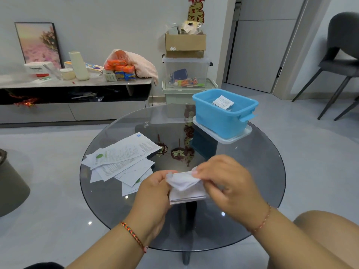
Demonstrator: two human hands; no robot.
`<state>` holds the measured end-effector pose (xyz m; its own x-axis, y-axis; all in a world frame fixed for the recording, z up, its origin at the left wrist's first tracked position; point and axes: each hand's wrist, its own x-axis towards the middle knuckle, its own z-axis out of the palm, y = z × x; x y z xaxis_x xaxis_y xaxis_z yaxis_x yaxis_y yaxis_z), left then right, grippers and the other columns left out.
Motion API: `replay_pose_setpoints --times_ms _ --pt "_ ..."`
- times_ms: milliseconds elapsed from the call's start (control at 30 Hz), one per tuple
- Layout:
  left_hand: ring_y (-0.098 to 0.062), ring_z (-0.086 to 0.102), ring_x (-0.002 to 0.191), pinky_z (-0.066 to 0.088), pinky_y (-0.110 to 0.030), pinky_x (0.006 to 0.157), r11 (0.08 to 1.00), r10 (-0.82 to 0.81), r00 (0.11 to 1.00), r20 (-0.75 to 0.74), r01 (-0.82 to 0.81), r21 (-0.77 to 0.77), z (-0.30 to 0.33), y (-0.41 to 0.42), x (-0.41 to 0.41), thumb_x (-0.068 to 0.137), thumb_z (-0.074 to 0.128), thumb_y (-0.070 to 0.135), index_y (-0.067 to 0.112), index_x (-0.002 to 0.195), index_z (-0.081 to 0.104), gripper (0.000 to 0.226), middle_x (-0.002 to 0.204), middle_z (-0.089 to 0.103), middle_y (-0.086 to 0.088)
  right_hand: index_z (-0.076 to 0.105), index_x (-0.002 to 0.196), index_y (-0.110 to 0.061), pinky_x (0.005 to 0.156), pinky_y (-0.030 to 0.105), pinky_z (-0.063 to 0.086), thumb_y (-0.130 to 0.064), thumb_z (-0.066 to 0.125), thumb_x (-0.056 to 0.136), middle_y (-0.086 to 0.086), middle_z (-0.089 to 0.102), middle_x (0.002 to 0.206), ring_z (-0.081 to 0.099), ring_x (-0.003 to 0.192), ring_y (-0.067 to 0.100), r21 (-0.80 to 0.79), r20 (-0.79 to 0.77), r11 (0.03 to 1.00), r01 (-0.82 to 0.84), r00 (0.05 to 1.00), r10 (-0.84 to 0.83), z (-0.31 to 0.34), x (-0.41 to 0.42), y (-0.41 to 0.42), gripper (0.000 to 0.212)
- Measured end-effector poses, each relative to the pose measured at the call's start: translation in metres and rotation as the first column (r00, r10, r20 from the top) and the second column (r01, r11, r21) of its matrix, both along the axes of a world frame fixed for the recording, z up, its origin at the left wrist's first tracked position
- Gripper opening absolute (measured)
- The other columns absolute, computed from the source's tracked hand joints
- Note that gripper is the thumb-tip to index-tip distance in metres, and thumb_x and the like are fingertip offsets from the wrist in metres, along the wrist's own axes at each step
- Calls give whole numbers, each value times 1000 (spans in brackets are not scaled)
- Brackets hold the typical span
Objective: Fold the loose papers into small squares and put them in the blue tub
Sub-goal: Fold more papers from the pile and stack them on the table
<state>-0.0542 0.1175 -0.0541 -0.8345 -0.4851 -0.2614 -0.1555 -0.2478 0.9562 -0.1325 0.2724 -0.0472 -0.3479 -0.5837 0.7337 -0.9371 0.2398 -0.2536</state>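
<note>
A framed picture [37,43] leans on the wall at far left, above a low sideboard [77,82] crowded with a white vase [79,65], snack packs [121,70] and a pink towel [139,65]. Next to the sideboard stand stacked storage bins [186,74] topped by a cardboard box [185,44]. A grey chair [342,61] sits at far right.

On the round glass table [116,206], the loose papers [120,158] lie fanned in an overlapping heap on the left side, printed, flat and unfolded. Just beside them, over the table's near middle, the left hand [155,193] pinches the left edge of a partly folded paper [185,188], fingers curled round it. The sheet is white, doubled over, its upper layer bent and blurred. The right hand [225,183] grips its right edge, thumb and fingertips closed on the fold. At the table's far right, well apart from the hands, the blue tub [223,121] stands on a white lid [242,135], with a small folded square [223,102] lying inside.
</note>
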Motion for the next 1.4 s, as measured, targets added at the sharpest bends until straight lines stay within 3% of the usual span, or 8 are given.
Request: replay_pose_setpoints --times_ms 133,300,467,600,767,900,1100,1400 --pt "-25 71 70 55 -28 50 925 42 990 -136 13 381 11 -3 1 99 39 3 -5 101 59 23 88 71 -23 73 91 -10 75 23 47 -7 56 81 0 70 97 58 86 18 144 -164 989 20 986 4 -14 1 -1 20" --pt "-27 71 76 56 -31 55 894 31 974 -224 73 443 14 -2 3 98 43 15 -5 97 60 26 92 70 -25 73 90 -10 68 27 47 -9 57 78 2 69 94 57 81 20 178 -223 980 85 974 -44 -17 5 -5 19" --pt "-11 68 70 55 -26 61 986 -6 992 -130 -16 -168 1 -3 4 92 55 3 11 102 63 16 86 73 -6 67 101 -13 82 32 45 -22 56 75 -1 63 105 55 96 19 191 -44 977 98 995 -91 -9 7 -7 30" --pt "-5 65 74 50 -19 64 865 -99 978 -181 -5 -501 -4 1 7 91 56 8 25 90 61 17 83 71 7 48 127 -21 94 30 41 -39 47 83 -2 56 117 50 107 15 319 82 930 184 972 -220 -7 0 -9 47" --pt "0 54 78 38 -13 61 580 -240 969 -54 98 -809 -16 1 9 90 57 18 32 86 53 15 78 60 15 60 83 -17 56 34 50 -27 43 84 0 54 79 51 69 19 434 -19 887 155 986 -163 -21 -5 -13 20" --pt "-3 52 78 39 -18 64 461 -243 970 15 129 -878 -14 -2 8 95 50 30 32 92 53 5 79 58 12 58 83 -16 58 31 46 -30 42 89 1 54 84 53 71 18 395 138 911 115 974 -182 -18 -5 -12 22" --pt "-8 60 56 45 -17 48 682 -124 989 -85 23 -731 0 9 11 94 51 31 28 83 56 12 67 63 6 57 86 -29 61 16 48 -21 66 86 -9 67 83 63 75 1 -24 772 991 134 633 -67 0 0 -6 12" --pt "-23 58 45 51 -37 57 884 -164 982 -96 103 -456 45 14 -13 92 56 23 14 85 61 13 58 67 -8 67 75 -19 52 15 42 -19 69 84 3 69 72 54 57 3 -109 815 963 245 577 -55 45 -21 6 9"
